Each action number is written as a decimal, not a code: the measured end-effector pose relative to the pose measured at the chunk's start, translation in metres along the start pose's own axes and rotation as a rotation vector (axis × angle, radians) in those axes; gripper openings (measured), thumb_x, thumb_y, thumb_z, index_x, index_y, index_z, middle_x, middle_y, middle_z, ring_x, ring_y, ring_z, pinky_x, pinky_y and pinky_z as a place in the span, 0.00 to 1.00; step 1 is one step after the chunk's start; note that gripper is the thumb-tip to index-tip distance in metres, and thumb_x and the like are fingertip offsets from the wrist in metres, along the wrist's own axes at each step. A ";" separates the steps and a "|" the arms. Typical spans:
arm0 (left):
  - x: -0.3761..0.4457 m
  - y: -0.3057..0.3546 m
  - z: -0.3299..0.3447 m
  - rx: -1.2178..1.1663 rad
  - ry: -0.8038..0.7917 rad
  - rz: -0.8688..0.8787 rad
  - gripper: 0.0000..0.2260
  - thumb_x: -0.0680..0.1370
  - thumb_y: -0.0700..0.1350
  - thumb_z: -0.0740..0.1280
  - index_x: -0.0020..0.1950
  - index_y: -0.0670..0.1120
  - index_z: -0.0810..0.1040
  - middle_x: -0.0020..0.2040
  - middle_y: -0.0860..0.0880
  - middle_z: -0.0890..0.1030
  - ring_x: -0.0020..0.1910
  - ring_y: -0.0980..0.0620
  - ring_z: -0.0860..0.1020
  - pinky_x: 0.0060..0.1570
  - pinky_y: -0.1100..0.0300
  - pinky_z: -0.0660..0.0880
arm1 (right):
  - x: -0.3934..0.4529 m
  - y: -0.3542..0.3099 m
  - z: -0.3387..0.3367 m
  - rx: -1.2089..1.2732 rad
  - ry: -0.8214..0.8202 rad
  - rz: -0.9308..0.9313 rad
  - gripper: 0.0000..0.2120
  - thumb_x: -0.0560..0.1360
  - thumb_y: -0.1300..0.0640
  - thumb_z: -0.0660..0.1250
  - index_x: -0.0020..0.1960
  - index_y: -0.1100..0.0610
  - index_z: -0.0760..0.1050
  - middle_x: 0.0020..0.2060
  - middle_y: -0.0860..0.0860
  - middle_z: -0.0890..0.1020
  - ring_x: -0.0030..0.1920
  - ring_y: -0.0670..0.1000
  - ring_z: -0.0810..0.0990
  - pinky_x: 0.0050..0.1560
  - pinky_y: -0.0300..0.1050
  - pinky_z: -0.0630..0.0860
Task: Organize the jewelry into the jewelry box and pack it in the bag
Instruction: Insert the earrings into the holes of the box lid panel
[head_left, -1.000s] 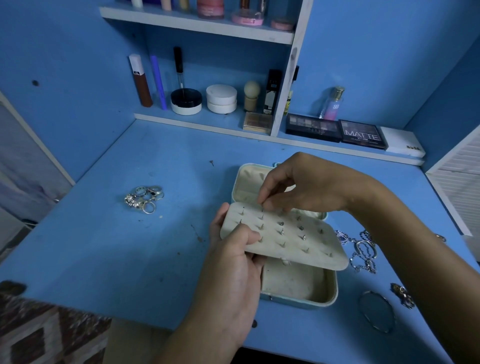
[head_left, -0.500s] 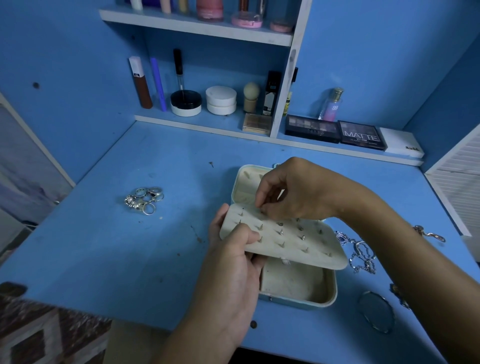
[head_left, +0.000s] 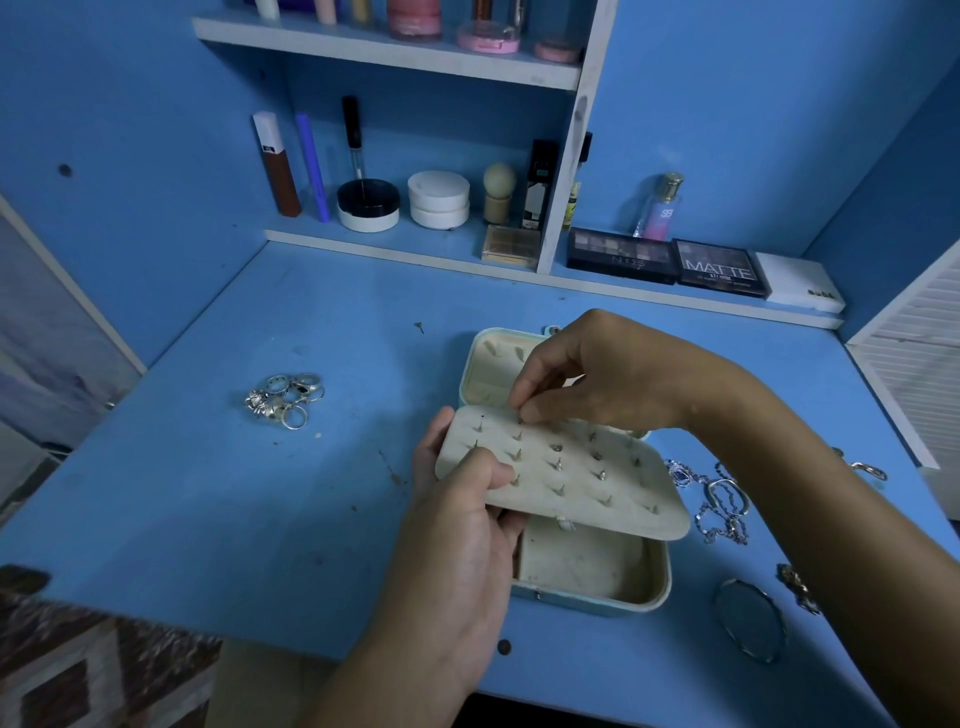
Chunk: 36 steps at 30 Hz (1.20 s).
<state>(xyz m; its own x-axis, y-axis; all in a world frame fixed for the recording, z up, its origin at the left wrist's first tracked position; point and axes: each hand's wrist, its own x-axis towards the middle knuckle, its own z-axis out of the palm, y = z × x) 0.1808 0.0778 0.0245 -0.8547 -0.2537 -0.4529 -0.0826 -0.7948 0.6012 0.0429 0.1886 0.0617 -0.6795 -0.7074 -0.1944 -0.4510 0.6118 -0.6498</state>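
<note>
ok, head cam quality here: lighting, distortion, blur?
Head view: dim with a blue cast; wide-angle bends the shelf and desk edges; the studs on the earring panel look soft; the left hand shades the jewelry box.

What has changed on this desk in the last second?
Little: the right hand slid its pinching fingertips slightly left along the top row of the earring panel. The left hand still holds the panel over the open jewelry box; rings lie untouched.
</note>
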 end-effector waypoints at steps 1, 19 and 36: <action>0.000 0.000 0.000 0.001 -0.001 0.000 0.23 0.76 0.30 0.57 0.64 0.53 0.74 0.49 0.49 0.86 0.44 0.54 0.85 0.43 0.56 0.77 | 0.001 0.000 0.000 -0.011 -0.004 0.001 0.05 0.74 0.56 0.75 0.45 0.46 0.85 0.40 0.42 0.86 0.44 0.41 0.83 0.50 0.36 0.79; 0.001 -0.001 -0.001 0.002 -0.018 -0.002 0.23 0.77 0.30 0.57 0.64 0.53 0.74 0.47 0.50 0.86 0.42 0.55 0.85 0.37 0.60 0.79 | 0.005 0.000 0.000 -0.024 -0.046 0.038 0.05 0.73 0.56 0.75 0.45 0.46 0.86 0.41 0.39 0.86 0.45 0.39 0.83 0.53 0.36 0.77; 0.001 -0.001 -0.002 0.010 -0.029 0.000 0.24 0.76 0.30 0.57 0.64 0.53 0.74 0.46 0.50 0.86 0.42 0.54 0.85 0.36 0.60 0.79 | 0.004 0.002 0.000 -0.042 -0.054 0.039 0.03 0.74 0.51 0.73 0.43 0.46 0.84 0.40 0.41 0.85 0.43 0.40 0.83 0.49 0.39 0.79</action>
<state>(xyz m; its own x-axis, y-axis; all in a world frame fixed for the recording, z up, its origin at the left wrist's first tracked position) 0.1807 0.0771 0.0221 -0.8695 -0.2374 -0.4332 -0.0872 -0.7894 0.6076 0.0395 0.1871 0.0598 -0.6656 -0.6999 -0.2593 -0.4493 0.6531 -0.6096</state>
